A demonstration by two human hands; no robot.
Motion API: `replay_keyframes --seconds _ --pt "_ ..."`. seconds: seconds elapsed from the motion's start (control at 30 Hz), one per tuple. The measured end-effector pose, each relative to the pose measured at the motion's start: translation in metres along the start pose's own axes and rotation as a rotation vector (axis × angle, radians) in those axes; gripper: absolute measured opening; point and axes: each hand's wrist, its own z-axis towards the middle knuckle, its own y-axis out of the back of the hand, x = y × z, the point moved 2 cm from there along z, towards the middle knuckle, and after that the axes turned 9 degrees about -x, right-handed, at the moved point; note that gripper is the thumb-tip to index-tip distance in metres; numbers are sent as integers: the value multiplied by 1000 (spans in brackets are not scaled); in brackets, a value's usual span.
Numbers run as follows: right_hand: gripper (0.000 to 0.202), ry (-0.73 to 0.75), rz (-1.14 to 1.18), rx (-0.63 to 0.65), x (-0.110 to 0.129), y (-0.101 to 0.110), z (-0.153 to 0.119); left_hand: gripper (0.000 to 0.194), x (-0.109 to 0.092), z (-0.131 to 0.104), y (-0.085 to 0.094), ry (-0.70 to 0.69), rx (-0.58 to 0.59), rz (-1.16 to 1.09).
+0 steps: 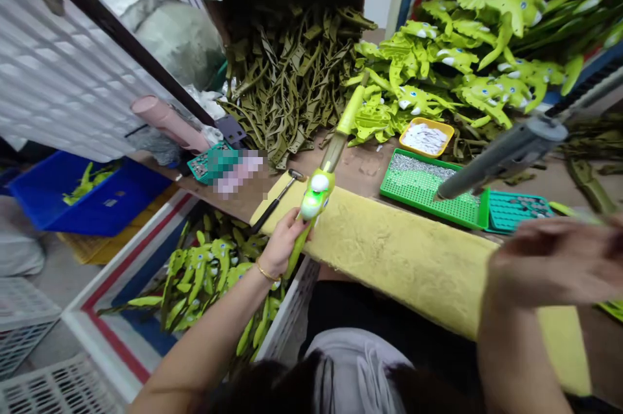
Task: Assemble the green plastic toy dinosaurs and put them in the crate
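My left hand (288, 237) is wrapped round the lower part of a lime-green toy (318, 190), which has a lit green spot and a long olive and lime end pointing up and away. The toy is over the near edge of a yellow padded board (389, 239). Beside it on the board rests a hammer (277, 200) with a black handle. Far to the right, my right hand (559, 261) is raised over the board's right part, smeared by motion; its fingers and anything in them cannot be made out.
Olive parts (292, 83) and lime-green toy parts (413, 70) are heaped at the back. A green tray (438, 206) of small metal pieces and a grey tool (506, 154) stand right of centre. A lined crate (141, 284) of toys and a blue bin (97, 206) are at left.
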Motion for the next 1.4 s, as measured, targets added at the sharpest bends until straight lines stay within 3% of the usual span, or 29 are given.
replay_keyframes --seconds 0.03,0.07,0.13,0.2,0.37,0.5,0.6,0.73,0.87,0.93,1.03,1.1,1.27,1.4 --pt "9 72 58 97 8 0 -30 48 0 -1 -7 8 15 -3" --pt "9 35 46 345 10 -5 -58 47 1 -1 -15 18 33 -9" --pt "8 -144 54 717 5 -18 -103 45 3 -4 -29 38 75 -23" --pt "8 -321 82 890 -7 -29 -127 44 5 -9 -40 52 107 -38" --pt "12 -403 120 899 -19 -39 -139 50 7 -19 -50 63 118 -92" --pt "15 -403 136 889 -14 -40 -147 50 9 -21 -49 52 125 -120" --pt "21 -439 142 950 -13 -46 -157 49 14 -21 -43 39 128 -137" --pt "27 -469 127 1199 -12 -61 -177 53 23 -25 -16 87 36 -202" --pt "42 -502 64 1568 -20 -88 -202 54 34 -39 40 74 -117 -203" --pt "45 -434 -60 1660 -35 -108 -218 52 40 -50 73 23 -197 -140" --pt "30 12 -407 1743 -58 -142 -250 50 48 -69 113 -19 -332 -71" --pt "26 248 -573 1819 -68 -160 -275 49 52 -80 131 -50 -411 -35" --pt "33 277 -687 1859 -71 -178 -311 54 55 -94 149 -91 -518 86" --pt "43 218 -694 1761 -61 -167 -289 50 58 -97 156 -100 -511 222"
